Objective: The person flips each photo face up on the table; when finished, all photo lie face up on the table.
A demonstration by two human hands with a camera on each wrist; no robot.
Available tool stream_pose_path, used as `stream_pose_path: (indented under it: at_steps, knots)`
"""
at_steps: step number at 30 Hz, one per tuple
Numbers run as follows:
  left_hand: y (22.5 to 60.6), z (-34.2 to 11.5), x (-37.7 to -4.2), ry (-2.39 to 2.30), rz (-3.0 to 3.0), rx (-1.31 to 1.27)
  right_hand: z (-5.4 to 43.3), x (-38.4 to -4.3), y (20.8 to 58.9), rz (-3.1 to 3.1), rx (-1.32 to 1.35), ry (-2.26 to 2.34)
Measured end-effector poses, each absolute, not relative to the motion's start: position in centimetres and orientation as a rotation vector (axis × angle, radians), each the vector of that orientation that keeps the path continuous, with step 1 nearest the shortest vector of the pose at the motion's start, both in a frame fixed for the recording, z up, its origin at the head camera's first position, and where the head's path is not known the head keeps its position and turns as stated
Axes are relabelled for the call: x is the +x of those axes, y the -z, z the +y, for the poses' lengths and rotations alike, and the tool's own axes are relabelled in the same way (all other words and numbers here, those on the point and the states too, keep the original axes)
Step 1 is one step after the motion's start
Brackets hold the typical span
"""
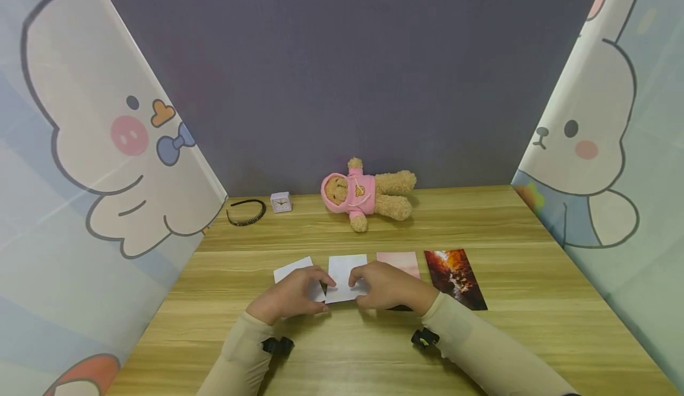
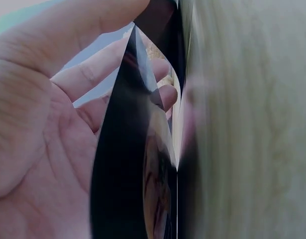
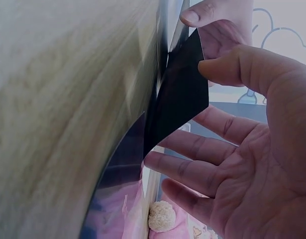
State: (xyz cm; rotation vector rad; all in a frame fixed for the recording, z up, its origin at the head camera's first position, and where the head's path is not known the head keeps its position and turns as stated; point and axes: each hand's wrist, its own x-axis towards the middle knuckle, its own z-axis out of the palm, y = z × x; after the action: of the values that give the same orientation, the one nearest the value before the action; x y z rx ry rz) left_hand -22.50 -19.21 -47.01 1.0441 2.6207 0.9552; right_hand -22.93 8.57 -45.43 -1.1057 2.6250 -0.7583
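Near the table's middle lies a white card (image 1: pixel 346 267), its near edge tilted up. My left hand (image 1: pixel 293 294) pinches its near left corner between thumb and fingers. At the near right corner, my right hand (image 1: pixel 389 284) holds it the same way. The card's dark underside (image 3: pixel 180 94) shows in the right wrist view, with my right thumb against its edge. Under my left hand is another white card (image 1: pixel 293 266), partly hidden. A pink-topped picture card (image 1: pixel 402 260) lies partly beneath my right hand.
An autumn-coloured picture card (image 1: pixel 455 278) lies further right on the wooden table (image 1: pixel 534 336). Along the back are a black headband (image 1: pixel 251 221), a small white clock (image 1: pixel 281 202) and a teddy bear in a pink hoodie (image 1: pixel 365 194). A grey panel (image 1: pixel 347 75) rises behind.
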Motion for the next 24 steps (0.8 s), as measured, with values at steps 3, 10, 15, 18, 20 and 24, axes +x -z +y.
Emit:
stream_pose_path:
  at_steps: [3, 10, 15, 18, 20, 24]
  knots:
    - [46.93, -19.43, -22.51, -0.953, 2.612, 1.024, 8.61, -22.95, 45.33, 2.619, -1.107, 0.764]
    - [46.97, -19.76, -22.57, -0.964, 2.600, 1.005, 8.74, -22.97, 45.28, 2.607, -1.106, 0.783]
    - [46.88, -19.47, -22.51, -1.010, 2.613, 1.090, 8.86, -23.03, 45.26, 2.612, -1.108, 0.793]
    - [46.79, -19.28, -22.42, -1.054, 2.628, 1.144, 8.92, -22.98, 45.11, 2.615, -1.112, 0.797]
    - [46.75, -19.20, -22.42, -1.087, 2.633, 1.173, 8.96, -22.98, 45.01, 2.621, -1.121, 0.803]
    - [46.69, -19.09, -22.48, -1.147, 2.640, 1.186, 9.04, -23.03, 44.90, 2.639, -1.128, 0.820]
